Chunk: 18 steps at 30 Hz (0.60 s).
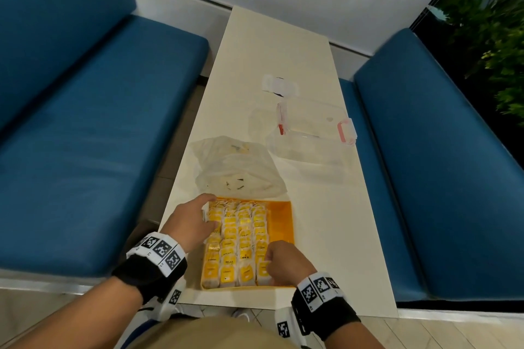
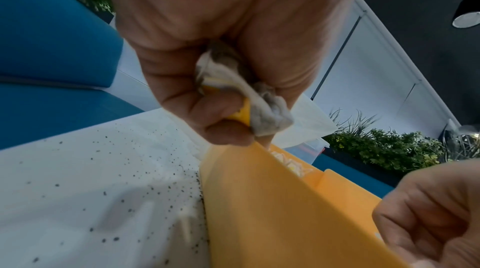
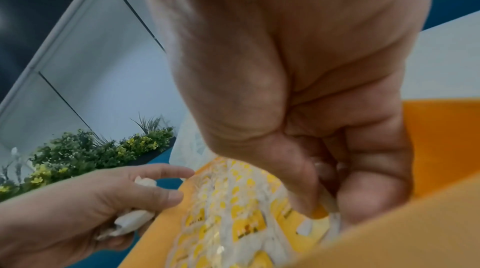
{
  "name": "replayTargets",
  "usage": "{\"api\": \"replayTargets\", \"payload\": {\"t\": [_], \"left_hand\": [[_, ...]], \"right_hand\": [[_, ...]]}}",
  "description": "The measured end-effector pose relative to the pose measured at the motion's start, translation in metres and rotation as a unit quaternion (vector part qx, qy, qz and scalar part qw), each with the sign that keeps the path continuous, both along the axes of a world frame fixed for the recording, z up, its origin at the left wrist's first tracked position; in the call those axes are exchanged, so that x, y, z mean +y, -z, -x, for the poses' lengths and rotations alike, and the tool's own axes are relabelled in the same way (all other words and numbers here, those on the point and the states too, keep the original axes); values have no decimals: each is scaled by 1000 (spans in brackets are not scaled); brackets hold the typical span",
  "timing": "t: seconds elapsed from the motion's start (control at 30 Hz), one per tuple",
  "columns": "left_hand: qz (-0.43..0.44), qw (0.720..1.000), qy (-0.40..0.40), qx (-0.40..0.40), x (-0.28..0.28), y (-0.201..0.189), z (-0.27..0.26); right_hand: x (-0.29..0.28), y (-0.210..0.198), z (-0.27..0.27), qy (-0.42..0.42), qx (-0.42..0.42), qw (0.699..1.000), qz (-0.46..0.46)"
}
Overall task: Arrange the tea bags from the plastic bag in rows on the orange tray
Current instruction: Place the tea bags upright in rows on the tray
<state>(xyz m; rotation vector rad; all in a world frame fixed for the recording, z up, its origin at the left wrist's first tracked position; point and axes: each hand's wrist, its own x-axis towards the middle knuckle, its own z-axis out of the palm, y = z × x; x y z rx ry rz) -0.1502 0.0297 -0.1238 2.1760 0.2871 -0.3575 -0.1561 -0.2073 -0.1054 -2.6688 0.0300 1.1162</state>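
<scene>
The orange tray (image 1: 280,218) lies at the table's near end, with rows of yellow-tagged tea bags (image 1: 236,238) over its left and middle; a strip along its right side is bare. My left hand (image 1: 192,221) hovers over the tray's far-left corner and grips a small bunch of tea bags (image 2: 244,96), also seen from the right wrist (image 3: 135,219). My right hand (image 1: 286,261) sits at the near-right rows, fingers pinching a tea bag (image 3: 330,209) in the tray (image 3: 441,129). The crumpled plastic bag (image 1: 241,167) lies just beyond the tray.
A clear plastic container (image 1: 312,133) with pink clasps and its lid lie farther up the white table (image 1: 326,235). Blue bench seats (image 1: 85,136) flank both sides. Plants (image 1: 496,37) stand at the right behind glass.
</scene>
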Motion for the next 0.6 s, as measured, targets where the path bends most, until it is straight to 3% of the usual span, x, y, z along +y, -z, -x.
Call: {"api": "replayTargets", "payload": {"t": [0.2,0.4,0.6], "left_hand": [[33,999,-8,2,-1,2,3],[38,999,-6,6,2,3,2],[38,999,-3,8,2,2,2]], "right_hand": [[4,6,3,39,-24,999,25],[6,2,6,61,10,998,16],[6,14,3,109,-28,994,-13]]}}
